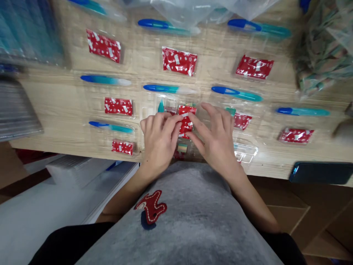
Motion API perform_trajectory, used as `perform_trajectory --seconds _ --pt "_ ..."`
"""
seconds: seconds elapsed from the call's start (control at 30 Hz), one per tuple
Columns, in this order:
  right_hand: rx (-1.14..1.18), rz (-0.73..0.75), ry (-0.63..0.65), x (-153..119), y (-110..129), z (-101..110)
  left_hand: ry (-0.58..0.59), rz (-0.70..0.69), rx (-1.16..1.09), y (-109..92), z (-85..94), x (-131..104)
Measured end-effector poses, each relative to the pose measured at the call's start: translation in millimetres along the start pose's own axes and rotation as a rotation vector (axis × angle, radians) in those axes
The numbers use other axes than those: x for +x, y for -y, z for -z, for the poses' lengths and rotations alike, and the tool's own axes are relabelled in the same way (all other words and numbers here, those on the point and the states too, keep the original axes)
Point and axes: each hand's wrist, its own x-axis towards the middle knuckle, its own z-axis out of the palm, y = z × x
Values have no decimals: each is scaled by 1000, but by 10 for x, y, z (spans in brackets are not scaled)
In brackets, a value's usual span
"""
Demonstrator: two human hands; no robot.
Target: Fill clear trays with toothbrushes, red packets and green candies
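Observation:
A small red packet with white spots [186, 123] is between my two hands, just in front of my body. My left hand [158, 141] is closed, its thumb and index finger pinching the packet's left edge. On the right edge rest the thumb and index finger of my right hand [216, 141], its other fingers reaching forward. Beneath the hands are clear plastic trays [249, 151], partly hidden, with a small striped block [182, 148] near my left thumb. Ahead of my hands lie a blue-and-teal pen [161, 88] and another pen [237, 93].
More trays with pens and red packets [118, 106] lie in rows across the wooden table [68, 106]. A phone [321, 172] is at the right front edge. Stacked trays [18, 110] stand left, a bag of striped pieces [325, 51] right, and clear plastic [193, 9] at the back.

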Motion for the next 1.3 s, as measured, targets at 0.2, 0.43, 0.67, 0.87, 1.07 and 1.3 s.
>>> perform_trajectory --seconds 0.2,0.43,0.67,0.87,1.07,1.3 --pt "-14 -252 -275 -348 -170 337 -126 8 -91 168 146 -51" --pt "-35 -392 -123 -538 -257 243 -80 77 -112 288 144 -129" --pt "-143 -374 -137 -452 -185 149 -65 103 -155 275 95 -159" --pt "41 -427 -138 -438 -77 217 -64 109 -199 330 99 -170" --pt "-31 -524 -179 -494 -108 242 -19 120 -148 334 120 -161" --pt "-121 -620 -141 -548 -269 167 -25 91 -176 361 104 -169"
